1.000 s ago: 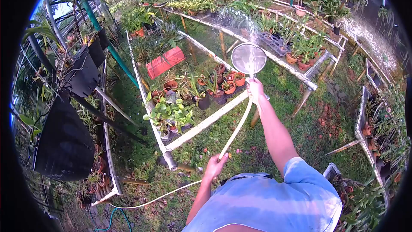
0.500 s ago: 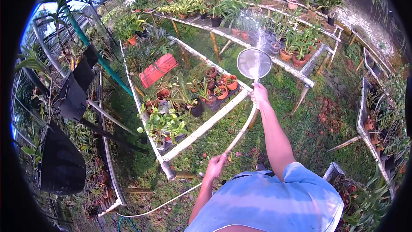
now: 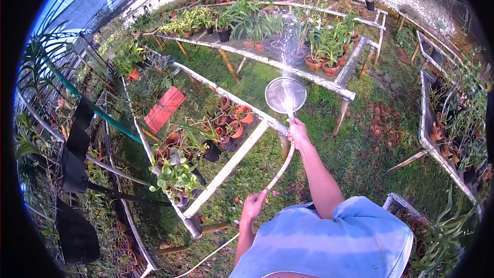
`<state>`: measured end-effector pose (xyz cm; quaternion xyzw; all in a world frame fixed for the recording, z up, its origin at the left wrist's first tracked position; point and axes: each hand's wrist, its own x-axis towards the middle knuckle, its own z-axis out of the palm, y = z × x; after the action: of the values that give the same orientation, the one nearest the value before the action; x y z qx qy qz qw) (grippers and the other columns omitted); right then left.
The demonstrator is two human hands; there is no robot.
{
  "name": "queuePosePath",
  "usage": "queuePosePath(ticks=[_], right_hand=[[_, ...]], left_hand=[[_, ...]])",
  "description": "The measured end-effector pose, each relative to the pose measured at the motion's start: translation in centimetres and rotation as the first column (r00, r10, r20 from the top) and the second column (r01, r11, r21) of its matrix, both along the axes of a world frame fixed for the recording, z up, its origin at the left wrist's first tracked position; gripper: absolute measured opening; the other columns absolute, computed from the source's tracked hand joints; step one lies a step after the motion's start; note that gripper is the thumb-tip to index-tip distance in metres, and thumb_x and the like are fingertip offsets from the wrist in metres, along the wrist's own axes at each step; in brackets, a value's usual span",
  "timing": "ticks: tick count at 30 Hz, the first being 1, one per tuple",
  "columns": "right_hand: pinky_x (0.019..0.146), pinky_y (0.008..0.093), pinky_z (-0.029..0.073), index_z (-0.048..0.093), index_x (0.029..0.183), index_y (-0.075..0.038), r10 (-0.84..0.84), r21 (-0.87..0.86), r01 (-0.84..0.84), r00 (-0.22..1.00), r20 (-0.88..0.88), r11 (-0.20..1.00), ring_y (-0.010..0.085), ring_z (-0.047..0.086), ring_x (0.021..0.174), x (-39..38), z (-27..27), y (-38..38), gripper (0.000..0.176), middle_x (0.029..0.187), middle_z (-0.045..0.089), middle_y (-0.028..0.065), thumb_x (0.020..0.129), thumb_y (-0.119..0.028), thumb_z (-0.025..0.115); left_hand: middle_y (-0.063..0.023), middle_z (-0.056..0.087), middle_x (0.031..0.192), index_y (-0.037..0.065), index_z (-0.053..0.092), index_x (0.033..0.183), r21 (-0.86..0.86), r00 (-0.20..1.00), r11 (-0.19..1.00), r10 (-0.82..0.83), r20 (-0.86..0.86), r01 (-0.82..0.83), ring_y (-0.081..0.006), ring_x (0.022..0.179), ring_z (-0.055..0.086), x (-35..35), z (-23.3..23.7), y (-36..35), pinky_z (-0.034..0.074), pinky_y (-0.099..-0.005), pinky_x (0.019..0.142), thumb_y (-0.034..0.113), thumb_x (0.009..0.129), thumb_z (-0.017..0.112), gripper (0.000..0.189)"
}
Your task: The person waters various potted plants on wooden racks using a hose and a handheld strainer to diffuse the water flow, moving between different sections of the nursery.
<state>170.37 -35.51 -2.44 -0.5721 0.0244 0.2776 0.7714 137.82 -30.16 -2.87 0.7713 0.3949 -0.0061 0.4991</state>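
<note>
My right hand [image 3: 297, 132] is closed round the end of a pale hose [image 3: 280, 173], together with the handle of a round mesh strainer [image 3: 278, 92]. Water [image 3: 290, 46] shoots forward across the strainer's disc and over the potted plants [image 3: 325, 51] on the far bench. My left hand [image 3: 252, 205] grips the same hose lower down, close to my body. Between the two hands the hose bends in a curve, and it trails off along the ground at the bottom.
A near bench with a white frame [image 3: 229, 167] bears clay pots [image 3: 241, 114] and a red planter box [image 3: 164, 109]. Another bench [image 3: 425, 123] stands at the right. Black hanging sheets [image 3: 77, 231] and a green pole [image 3: 105, 116] are on the left. Grass covers the ground.
My view has turned, so the benches sit further left. The strainer and both hands appear lower in view. The water jet now lands over the far bench's middle. Both hands keep their hold.
</note>
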Motion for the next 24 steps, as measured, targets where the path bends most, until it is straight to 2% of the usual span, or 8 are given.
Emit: queuePosePath(ticks=[2, 5, 6, 10, 17, 18, 22, 24], right_hand=[[0.033, 0.0234, 0.028, 0.052, 0.11, -0.007, -0.061, -0.017, 0.062, 0.998, 0.008, 0.998, 0.0069, 0.037, 0.042, 1.4, -0.1, -0.6, 0.021, 0.06, 0.04, -0.0012, 0.102, -0.024, 0.042], [0.034, 0.0239, 0.028, 0.052, 0.11, -0.008, -0.204, -0.028, 0.204, 0.979, 0.006, 0.979, 0.0069, 0.037, 0.042, 1.9, -0.3, -1.6, 0.02, 0.059, 0.039, -0.0012, 0.102, -0.023, 0.042], [0.033, 0.0269, 0.029, 0.054, 0.112, -0.005, -0.209, 0.009, 0.209, 0.978, -0.022, 0.978, 0.0093, 0.037, 0.038, 2.1, -0.3, -1.8, 0.021, 0.058, 0.04, 0.0002, 0.101, -0.02, 0.043], [0.034, 0.0263, 0.03, 0.054, 0.113, -0.007, -0.05, 0.003, 0.05, 0.998, -0.039, 0.999, 0.0088, 0.038, 0.042, 2.1, 0.2, -3.1, 0.019, 0.058, 0.04, -0.0003, 0.101, -0.018, 0.044], [0.035, 0.0244, 0.028, 0.051, 0.114, -0.008, -0.374, -0.004, 0.375, 0.926, 0.04, 0.927, 0.0076, 0.035, 0.042, -0.6, 1.3, -3.7, 0.023, 0.06, 0.039, -0.0011, 0.103, -0.026, 0.042], [0.035, 0.0243, 0.029, 0.052, 0.114, -0.009, -0.349, -0.028, 0.35, 0.937, 0.036, 0.937, 0.0074, 0.036, 0.043, -0.9, 1.1, -4.2, 0.023, 0.061, 0.04, -0.0008, 0.103, -0.026, 0.042], [0.034, 0.0256, 0.029, 0.054, 0.11, -0.008, -0.146, -0.021, 0.146, 0.989, 0.004, 0.989, 0.0084, 0.037, 0.04, -2.9, 0.8, -5.4, 0.017, 0.059, 0.04, -0.0013, 0.101, -0.019, 0.044], [0.035, 0.0258, 0.029, 0.054, 0.111, -0.008, -0.229, 0.005, 0.229, 0.973, 0.037, 0.973, 0.0084, 0.038, 0.041, -4.2, 0.7, -5.1, 0.017, 0.058, 0.04, -0.0011, 0.101, -0.018, 0.044]], left_hand=[[-0.0014, 0.049, 0.055, 0.002, 0.066, 0.07, 0.019, 0.999, 0.999, -0.035, 0.007, 0.035, -0.0106, 0.054, 0.044, 1.0, -1.2, 0.1, 0.037, -0.0312, 0.05, 0.057, 0.089, 0.059, 0.058], [-0.0007, 0.048, 0.054, 0.002, 0.063, 0.068, 0.038, 1.0, 0.999, 0.014, -0.014, -0.013, -0.0109, 0.053, 0.043, 2.5, 0.3, -0.3, 0.036, -0.0314, 0.05, 0.055, 0.089, 0.06, 0.057], [-0.0004, 0.048, 0.054, 0.002, 0.062, 0.067, 0.045, 0.999, 0.999, 0.028, -0.016, -0.027, -0.011, 0.052, 0.043, 3.0, 0.7, -0.3, 0.035, -0.0314, 0.049, 0.055, 0.089, 0.06, 0.057], [0.0003, 0.045, 0.054, 0.003, 0.056, 0.062, -0.08, 0.992, 0.989, -0.127, -0.026, 0.124, -0.0105, 0.052, 0.041, 3.5, 1.7, 1.2, 0.034, -0.032, 0.049, 0.056, 0.088, 0.061, 0.059], [-0.0007, 0.048, 0.054, 0.003, 0.062, 0.067, 0.055, 0.975, 0.976, -0.214, 0.059, 0.21, -0.0119, 0.052, 0.044, 1.9, -2.0, 2.6, 0.035, -0.0321, 0.049, 0.055, 0.087, 0.063, 0.055], [-0.0012, 0.05, 0.055, 0.004, 0.065, 0.07, 0.056, 0.967, 0.97, -0.239, 0.09, 0.235, -0.0118, 0.052, 0.046, 1.6, -1.0, 2.4, 0.036, -0.0315, 0.049, 0.053, 0.087, 0.064, 0.052], [0.002, 0.045, 0.056, 0.003, 0.061, 0.068, 0.008, 0.94, 0.946, -0.324, 0.101, 0.325, -0.0088, 0.054, 0.04, 0.0, -0.3, 3.0, 0.033, -0.0314, 0.049, 0.049, 0.089, 0.064, 0.051], [-0.0002, 0.049, 0.055, 0.003, 0.067, 0.073, -0.02, 0.937, 0.944, -0.323, 0.131, 0.328, -0.0096, 0.052, 0.044, -1.2, -1.4, 3.6, 0.036, -0.0311, 0.049, 0.051, 0.088, 0.064, 0.05]])
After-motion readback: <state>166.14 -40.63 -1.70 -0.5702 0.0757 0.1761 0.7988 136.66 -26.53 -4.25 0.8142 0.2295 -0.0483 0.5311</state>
